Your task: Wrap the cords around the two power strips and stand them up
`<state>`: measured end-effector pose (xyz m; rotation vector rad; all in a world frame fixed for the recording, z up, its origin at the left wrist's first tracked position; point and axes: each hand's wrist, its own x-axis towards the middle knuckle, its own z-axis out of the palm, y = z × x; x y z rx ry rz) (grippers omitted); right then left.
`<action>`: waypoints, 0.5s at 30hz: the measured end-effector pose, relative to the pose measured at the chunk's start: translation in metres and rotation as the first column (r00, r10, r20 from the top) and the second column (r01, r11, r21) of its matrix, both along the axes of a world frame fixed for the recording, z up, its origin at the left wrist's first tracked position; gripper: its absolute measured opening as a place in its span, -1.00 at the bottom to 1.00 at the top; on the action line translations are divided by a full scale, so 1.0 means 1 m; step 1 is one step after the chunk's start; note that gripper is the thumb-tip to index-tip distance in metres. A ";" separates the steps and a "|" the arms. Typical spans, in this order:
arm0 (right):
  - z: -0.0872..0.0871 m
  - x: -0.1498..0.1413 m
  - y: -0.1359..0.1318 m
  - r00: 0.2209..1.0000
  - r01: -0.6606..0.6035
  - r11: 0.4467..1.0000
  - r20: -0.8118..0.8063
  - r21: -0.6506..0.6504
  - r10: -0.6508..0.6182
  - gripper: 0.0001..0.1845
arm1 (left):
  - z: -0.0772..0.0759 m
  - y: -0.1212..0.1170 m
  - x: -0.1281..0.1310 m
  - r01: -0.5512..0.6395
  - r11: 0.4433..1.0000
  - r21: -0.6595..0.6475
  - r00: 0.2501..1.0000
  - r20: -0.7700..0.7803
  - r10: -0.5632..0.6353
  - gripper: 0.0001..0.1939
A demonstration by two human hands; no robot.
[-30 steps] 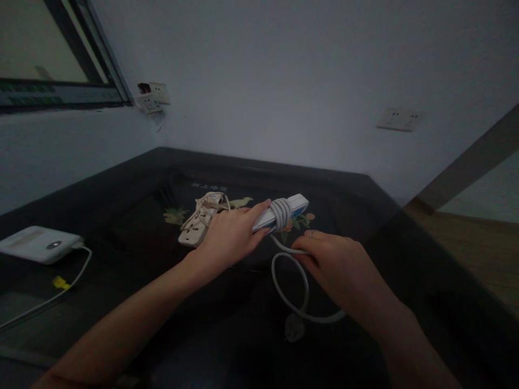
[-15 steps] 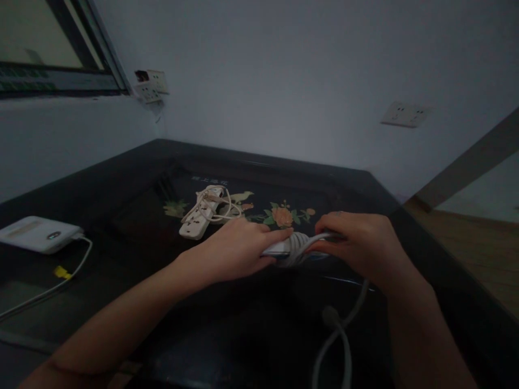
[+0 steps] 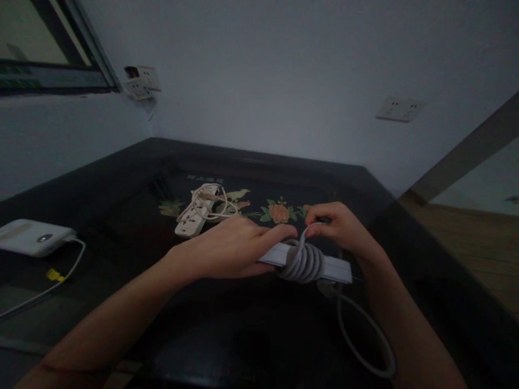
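My left hand (image 3: 233, 246) is closed around the left end of a white power strip (image 3: 339, 269), held level above the black tabletop. A grey power cord (image 3: 308, 263) winds round the strip's middle in several close turns. My right hand (image 3: 340, 224) pinches the cord between thumb and fingers, just above the strip and behind its right half. A length of the cord hangs in a loop below the right end, near a blurred round part that looks like a plug (image 3: 326, 288). The strip's socket face is turned out of sight.
A second white power strip (image 3: 190, 222) with its cord bundled on top lies on the black table (image 3: 251, 335) beyond my left hand. At the left rests a white box-shaped device (image 3: 34, 237) with a cable and a yellow tag (image 3: 55, 275). Wall sockets (image 3: 400, 109) are behind.
My right hand has lifted off the strip and moved slightly away, drawing the cord up. The strip's right end now shows, and the hanging cord loop has swung right. My left hand keeps its hold.
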<state>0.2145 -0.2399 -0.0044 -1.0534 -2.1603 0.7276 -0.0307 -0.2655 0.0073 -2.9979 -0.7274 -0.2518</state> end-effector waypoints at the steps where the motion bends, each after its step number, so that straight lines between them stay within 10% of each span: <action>1: -0.001 -0.001 0.001 1.000 -0.017 1.000 -0.019 -0.001 0.017 -0.55 | 0.001 0.001 -0.001 0.016 1.000 -0.010 1.000 0.019 -0.016 -0.40; 8: -0.009 -0.009 0.003 0.988 -0.134 0.989 -0.083 -0.059 0.129 -0.54 | 0.004 0.003 -0.004 0.166 0.971 -0.174 0.975 0.176 -0.136 -0.40; 15: -0.008 -0.008 0.006 0.997 -0.018 1.000 0.070 0.018 0.017 -0.71 | 0.003 0.011 -0.006 0.168 0.919 -0.357 0.881 0.473 0.023 -0.42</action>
